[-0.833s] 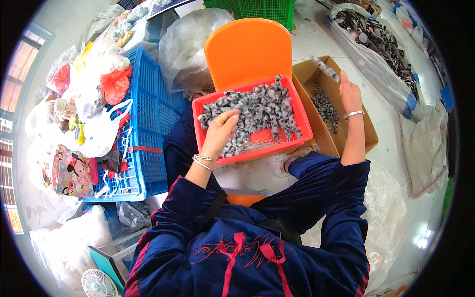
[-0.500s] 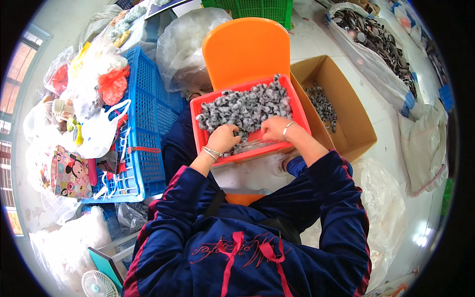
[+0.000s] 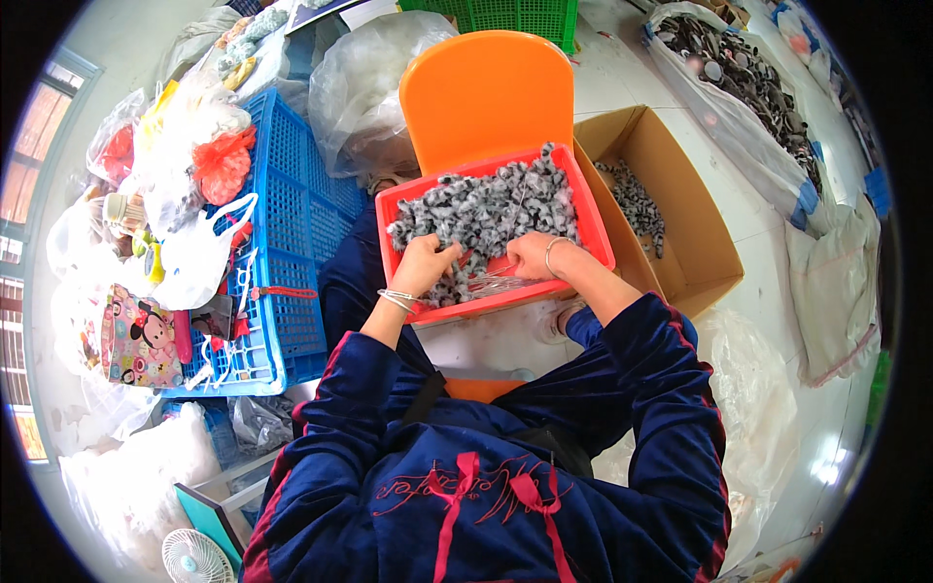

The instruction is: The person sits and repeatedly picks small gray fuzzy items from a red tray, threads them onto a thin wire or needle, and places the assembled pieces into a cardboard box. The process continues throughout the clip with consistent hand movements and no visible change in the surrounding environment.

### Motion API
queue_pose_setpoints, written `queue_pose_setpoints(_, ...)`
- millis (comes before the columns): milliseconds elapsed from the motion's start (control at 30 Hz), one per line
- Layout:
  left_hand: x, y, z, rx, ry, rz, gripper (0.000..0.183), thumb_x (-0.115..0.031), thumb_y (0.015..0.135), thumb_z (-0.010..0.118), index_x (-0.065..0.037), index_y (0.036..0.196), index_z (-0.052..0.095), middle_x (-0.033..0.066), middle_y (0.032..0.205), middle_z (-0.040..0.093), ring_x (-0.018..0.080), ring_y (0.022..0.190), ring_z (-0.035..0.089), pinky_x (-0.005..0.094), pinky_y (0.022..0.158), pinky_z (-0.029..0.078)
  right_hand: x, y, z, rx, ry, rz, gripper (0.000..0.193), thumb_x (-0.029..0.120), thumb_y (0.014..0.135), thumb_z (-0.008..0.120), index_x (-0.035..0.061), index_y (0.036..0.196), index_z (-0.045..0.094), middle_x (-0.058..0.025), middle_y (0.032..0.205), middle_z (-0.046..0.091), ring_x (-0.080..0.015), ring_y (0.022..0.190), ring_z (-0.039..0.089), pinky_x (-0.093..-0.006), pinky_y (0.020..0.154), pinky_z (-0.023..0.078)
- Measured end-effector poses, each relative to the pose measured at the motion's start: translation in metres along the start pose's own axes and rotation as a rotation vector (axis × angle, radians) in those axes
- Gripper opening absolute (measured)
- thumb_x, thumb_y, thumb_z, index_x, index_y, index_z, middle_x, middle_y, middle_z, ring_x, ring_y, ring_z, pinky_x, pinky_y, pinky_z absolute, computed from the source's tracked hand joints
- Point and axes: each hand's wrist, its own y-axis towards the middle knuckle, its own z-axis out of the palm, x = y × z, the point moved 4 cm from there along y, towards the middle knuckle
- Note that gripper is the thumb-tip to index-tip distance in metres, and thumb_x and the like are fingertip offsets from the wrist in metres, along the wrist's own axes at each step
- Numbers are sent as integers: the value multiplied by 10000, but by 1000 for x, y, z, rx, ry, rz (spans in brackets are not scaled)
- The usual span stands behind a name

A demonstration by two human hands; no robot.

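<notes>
A red plastic tray (image 3: 392, 216) holds a heap of small fluffy grey-and-black striped pieces (image 3: 481, 209). Over its near left part is my left hand (image 3: 425, 264), thumb and fingers drawn together at the edge of the heap; whatever they pinch is too small to make out. My right hand (image 3: 535, 256) is closed above the near right part of the tray, its fingertips largely hidden. Between and below both hands lies a bundle of thin pale strands (image 3: 498, 284) along the tray's near side. A fine thread-like line seems to rise over the heap.
The tray rests on an orange chair (image 3: 486, 92). To its right stands an open cardboard box (image 3: 695, 219) with more striped pieces inside. A blue plastic crate (image 3: 282, 330) piled with bags is close on the left. Further right lies a sack of dark pieces (image 3: 743, 83).
My left hand has lifted slightly and shifted left, away from the strands. My right hand has moved a little left, its fingers more tightly closed. More of the strands shows now.
</notes>
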Motion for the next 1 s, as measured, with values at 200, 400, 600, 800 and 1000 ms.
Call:
queue_pose_setpoints(200, -7, -10, -13, 25, -661, 101, 279, -226, 981, 537, 1, 1137, 580, 85, 963, 680, 106, 690, 637, 218, 554, 480, 15, 4, 5, 207, -124, -39, 168, 155, 703, 718, 63, 844, 708, -117, 823, 703, -291, 781, 668, -380, 711, 522)
queue_pose_setpoints(400, -23, -32, -20, 53, -758, 137, 265, -169, 978, 543, -33, 1206, 557, 94, 993, 679, 111, 754, 624, 216, 571, 494, 13, -3, -10, 46, -48, -95, 137, 146, 750, 656, 77, 849, 721, -136, 845, 702, -304, 822, 670, -407, 745, 526)
queue_pose_setpoints(600, -39, -44, -18, 145, -985, 73, 236, -195, 992, 530, -56, 1178, 567, 121, 1008, 686, 146, 788, 685, 228, 577, 531, 12, -23, -46, -283, 298, -39, 122, 148, 816, 629, 42, 860, 668, -135, 797, 692, -275, 762, 668, -375, 705, 525)
queue_pose_setpoints(800, -37, -43, -15, 47, -940, 84, 228, -199, 983, 544, -63, 1163, 574, 118, 1011, 685, 153, 788, 688, 231, 586, 535, 15, -23, -54, -376, 474, -60, 114, 140, 853, 639, 28, 877, 644, -100, 755, 675, -183, 692, 640, -321, 654, 505)
queue_pose_setpoints(1000, -38, -45, -12, 48, -897, 92, 202, -145, 961, 563, -59, 1142, 587, 100, 993, 681, 138, 769, 671, 231, 583, 529, 5, -23, -54, -460, 531, -30, 103, 121, 858, 646, 31, 907, 649, -60, 737, 651, -137, 658, 601, -298, 615, 483)
